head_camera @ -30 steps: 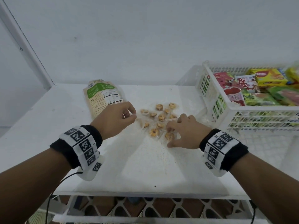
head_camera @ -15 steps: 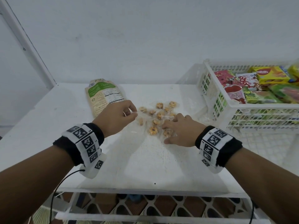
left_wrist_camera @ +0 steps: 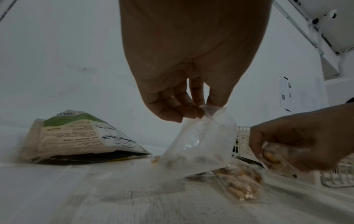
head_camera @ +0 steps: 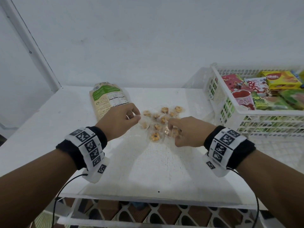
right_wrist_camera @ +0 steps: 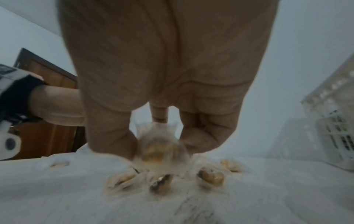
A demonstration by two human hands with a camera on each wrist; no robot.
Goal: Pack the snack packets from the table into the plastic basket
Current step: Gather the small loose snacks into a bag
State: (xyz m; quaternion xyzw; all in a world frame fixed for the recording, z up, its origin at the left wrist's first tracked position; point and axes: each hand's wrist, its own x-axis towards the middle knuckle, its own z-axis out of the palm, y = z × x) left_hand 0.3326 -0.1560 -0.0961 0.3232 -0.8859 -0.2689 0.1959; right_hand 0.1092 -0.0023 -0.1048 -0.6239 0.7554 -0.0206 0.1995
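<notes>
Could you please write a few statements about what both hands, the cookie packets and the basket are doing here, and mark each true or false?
1. The left hand pinches a clear plastic bag. True.
2. The right hand is empty. False: it holds a small wrapped cookie packet.
3. The white basket is empty. False: it holds colourful snack packets.
4. A green-and-beige pouch lies on the table. True.

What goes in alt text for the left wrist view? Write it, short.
The left hand pinches the top edge of a clear bag, lifting it off the white table. At right, the right hand holds a wrapped cookie over more cookies; a beige pouch lies at left.
</notes>
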